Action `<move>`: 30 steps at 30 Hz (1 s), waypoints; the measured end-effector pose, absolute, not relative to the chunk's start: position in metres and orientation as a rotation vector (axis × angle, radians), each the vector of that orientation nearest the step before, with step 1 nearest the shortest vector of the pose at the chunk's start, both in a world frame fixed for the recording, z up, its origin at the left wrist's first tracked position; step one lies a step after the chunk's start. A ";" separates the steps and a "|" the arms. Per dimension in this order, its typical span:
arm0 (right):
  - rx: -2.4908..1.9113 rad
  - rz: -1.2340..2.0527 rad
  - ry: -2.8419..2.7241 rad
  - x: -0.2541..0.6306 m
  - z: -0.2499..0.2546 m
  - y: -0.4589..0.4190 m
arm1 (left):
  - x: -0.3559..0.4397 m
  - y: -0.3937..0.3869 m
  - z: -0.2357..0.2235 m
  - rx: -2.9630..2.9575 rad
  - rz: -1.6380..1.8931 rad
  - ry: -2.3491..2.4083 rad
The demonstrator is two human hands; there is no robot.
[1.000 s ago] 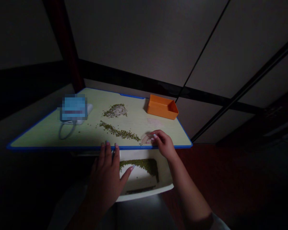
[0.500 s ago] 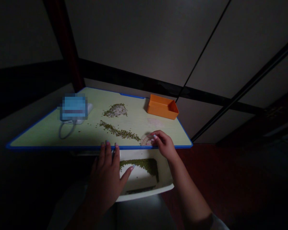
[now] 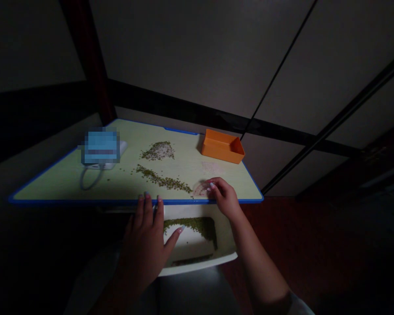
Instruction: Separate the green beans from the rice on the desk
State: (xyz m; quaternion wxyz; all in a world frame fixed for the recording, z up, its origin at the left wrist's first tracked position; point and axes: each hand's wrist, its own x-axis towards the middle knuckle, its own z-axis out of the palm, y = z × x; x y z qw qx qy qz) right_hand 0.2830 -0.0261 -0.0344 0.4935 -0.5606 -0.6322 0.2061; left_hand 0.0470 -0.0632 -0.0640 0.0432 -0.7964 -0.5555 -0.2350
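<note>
My right hand (image 3: 226,197) is at the near edge of the table, thumb and fingers closed on a clear, curved plastic piece (image 3: 201,189); its exact kind is hard to tell in the dim light. Just left of that piece ends a strip of small green beans (image 3: 166,180) strewn across the table. My left hand (image 3: 146,236) is open, its fingers spread and their tips at the blue table edge. Its thumb reaches over a white tub (image 3: 197,264), where more green beans (image 3: 200,227) lie along the far side.
A pile of pale grains mixed with green beans (image 3: 159,151) lies farther back on the table (image 3: 65,186). Behind my right hand are a thin patch of pale grains (image 3: 210,167) and an orange box (image 3: 221,151). A blurred-out device (image 3: 101,148) with a cable stands left.
My right hand has shifted the clear plastic piece very slightly away from the table edge. My left hand and the beans have stayed put.
</note>
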 end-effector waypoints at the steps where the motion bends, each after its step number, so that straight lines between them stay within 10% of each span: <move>1: -1.361 0.498 -1.537 0.283 -0.034 -0.026 | 0.047 -0.063 -0.064 -2.436 -0.718 -1.696; 30: -1.332 0.583 -1.585 0.278 -0.034 -0.023 | 0.048 -0.063 -0.061 -2.434 -0.681 -1.727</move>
